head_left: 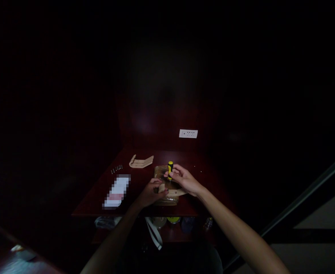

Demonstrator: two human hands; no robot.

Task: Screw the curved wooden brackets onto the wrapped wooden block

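My right hand grips a short yellow-and-black screwdriver, held upright with its tip pointing down. My left hand is closed round one end of a beige curved piece, which looks like wood or plastic. That piece lies across a brownish, clear-wrapped block on the dark red tabletop. A small dark hole or screw head shows on the piece below my right hand. A second beige piece, bent upward at both ends, rests on the table farther back to the left.
Several small screws lie in a row at the table's left. Nearer is a pixelated white sheet or packet. A white socket panel is on the back wall. Under the tabletop, a shelf holds jars and a white strap.
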